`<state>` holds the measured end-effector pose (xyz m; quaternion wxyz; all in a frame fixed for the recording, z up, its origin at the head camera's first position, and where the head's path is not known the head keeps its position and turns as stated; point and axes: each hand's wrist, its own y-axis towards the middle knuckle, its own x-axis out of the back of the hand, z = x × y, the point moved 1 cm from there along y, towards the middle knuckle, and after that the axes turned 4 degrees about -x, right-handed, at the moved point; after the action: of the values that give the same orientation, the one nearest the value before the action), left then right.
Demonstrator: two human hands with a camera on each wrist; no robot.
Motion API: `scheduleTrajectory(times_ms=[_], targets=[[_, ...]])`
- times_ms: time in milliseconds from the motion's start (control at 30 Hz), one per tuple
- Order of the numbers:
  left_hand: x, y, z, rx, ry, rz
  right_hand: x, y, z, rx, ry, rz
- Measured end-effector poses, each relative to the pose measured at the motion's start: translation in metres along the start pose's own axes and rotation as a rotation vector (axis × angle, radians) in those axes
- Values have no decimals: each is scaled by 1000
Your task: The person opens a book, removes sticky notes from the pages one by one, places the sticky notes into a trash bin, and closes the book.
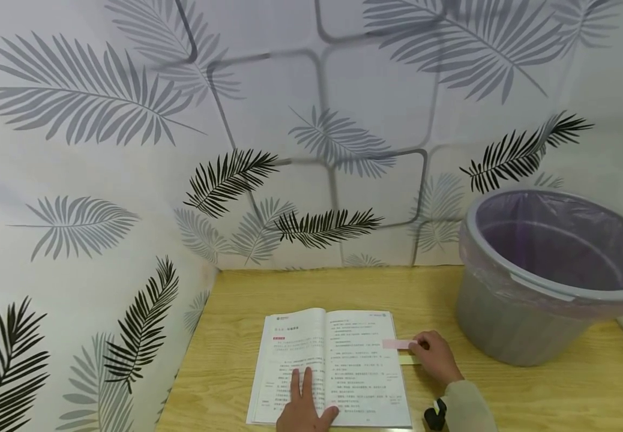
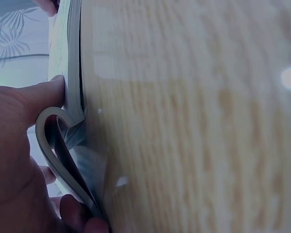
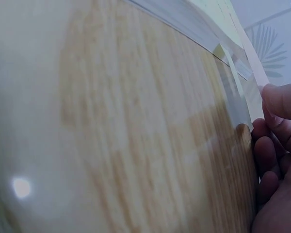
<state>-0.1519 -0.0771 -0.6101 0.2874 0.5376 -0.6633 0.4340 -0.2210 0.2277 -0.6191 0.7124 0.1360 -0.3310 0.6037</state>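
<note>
An open book (image 1: 355,384) lies on the wooden table, printed pages facing up. My left hand (image 1: 303,413) rests on the lower part of the spread near the fold, its fingers extended and touching the pages; in the left wrist view the book's edge (image 2: 73,58) curves up beside the thumb. At the right page's outer edge, my right hand (image 1: 436,358) pinches the end of a pink sticky strip (image 1: 396,344) between thumb and finger. Just below, a yellow strip (image 1: 410,360) sticks out from the book's side.
A grey bin (image 1: 511,324) with a clear purplish liner stands at the table's right. The wooden table (image 1: 225,336) meets a wall covered in leaf-patterned sheeting (image 1: 268,120) at the back and left. A black strap (image 1: 434,415) is on the right wrist.
</note>
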Motion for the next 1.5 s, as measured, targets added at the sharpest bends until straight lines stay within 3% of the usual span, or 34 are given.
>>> scheduleTrajectory(times_ms=[300, 900, 1233, 1500], targets=[[-1, 2, 1, 6, -2, 1, 2, -2, 3, 26, -7, 8], [0, 2, 2, 7, -5, 13, 1, 1, -5, -7, 30, 16], [-2, 2, 4, -3, -15, 29, 5, -4, -1, -69, 86, 65], [0, 3, 2, 10, -34, 27, 4, -5, 2, -134, 115, 15]])
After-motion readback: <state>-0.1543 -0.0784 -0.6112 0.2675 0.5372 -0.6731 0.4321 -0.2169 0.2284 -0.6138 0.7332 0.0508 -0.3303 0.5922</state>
